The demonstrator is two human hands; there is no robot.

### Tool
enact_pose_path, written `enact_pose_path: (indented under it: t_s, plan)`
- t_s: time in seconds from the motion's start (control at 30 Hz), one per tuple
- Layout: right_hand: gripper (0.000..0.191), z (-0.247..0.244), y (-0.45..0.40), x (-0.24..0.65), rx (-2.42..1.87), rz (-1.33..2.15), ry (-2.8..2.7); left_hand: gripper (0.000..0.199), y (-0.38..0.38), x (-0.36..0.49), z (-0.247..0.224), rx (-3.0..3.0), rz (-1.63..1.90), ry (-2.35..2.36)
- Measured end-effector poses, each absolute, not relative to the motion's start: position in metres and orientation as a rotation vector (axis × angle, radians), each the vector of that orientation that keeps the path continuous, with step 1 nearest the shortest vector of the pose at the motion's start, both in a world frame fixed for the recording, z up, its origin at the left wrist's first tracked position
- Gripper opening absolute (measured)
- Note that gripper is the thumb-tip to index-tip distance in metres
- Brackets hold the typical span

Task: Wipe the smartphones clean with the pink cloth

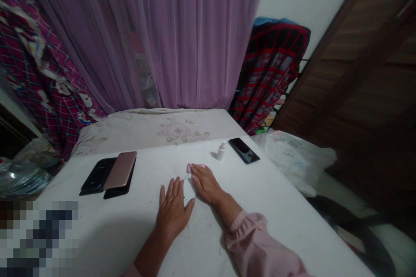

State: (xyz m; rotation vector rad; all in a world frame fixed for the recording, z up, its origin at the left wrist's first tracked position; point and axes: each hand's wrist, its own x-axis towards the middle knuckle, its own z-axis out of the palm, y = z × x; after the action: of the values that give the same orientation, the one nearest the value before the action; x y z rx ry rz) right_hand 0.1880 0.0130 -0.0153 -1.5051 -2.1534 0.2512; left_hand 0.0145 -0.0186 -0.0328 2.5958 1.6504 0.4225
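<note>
My left hand (172, 210) lies flat with its fingers spread, over the left side of a flat white object (189, 190). The hands partly hide this object, and its pale colour blends with the white table, so I cannot tell its kind. My right hand (205, 184) presses a small folded pink cloth (190, 168) at the object's far end, with fingers bent over it. Beyond the right hand, a small white bottle (221, 151) stands upright.
To the left, a rose-gold phone (120, 171) rests on dark phones or phone panels (97, 175). A dark phone-like panel (243, 150) lies by the right edge of the white table (146, 164). A purple curtain (195, 39) hangs behind; a plastic bag (292, 160) lies to the right.
</note>
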Motion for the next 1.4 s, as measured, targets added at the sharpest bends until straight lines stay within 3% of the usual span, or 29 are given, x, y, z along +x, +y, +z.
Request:
enact_pose_path:
  t_s: [0.23, 0.6, 1.07, 1.4]
  plan:
    - [0.048, -0.015, -0.024, 0.212, -1.568, 0.224, -2.096, 0.063, -0.015, 0.012, -0.040, 2.602, 0.471, 1.639]
    - [0.039, -0.006, 0.012, 0.202, -1.389, 0.267, -2.204, 0.058, 0.006, -0.007, -0.042, 2.687, 0.466, 1.521]
    - [0.042, 0.011, -0.036, 0.170, -1.497, 0.359, -2.145, 0.061, 0.015, -0.017, -0.041, 2.757, 0.406, 1.345]
    - [0.042, 0.004, -0.052, 0.211, -1.685, 0.246, -2.057, 0.059, 0.009, -0.013, -0.027, 2.703, 0.290, 1.379]
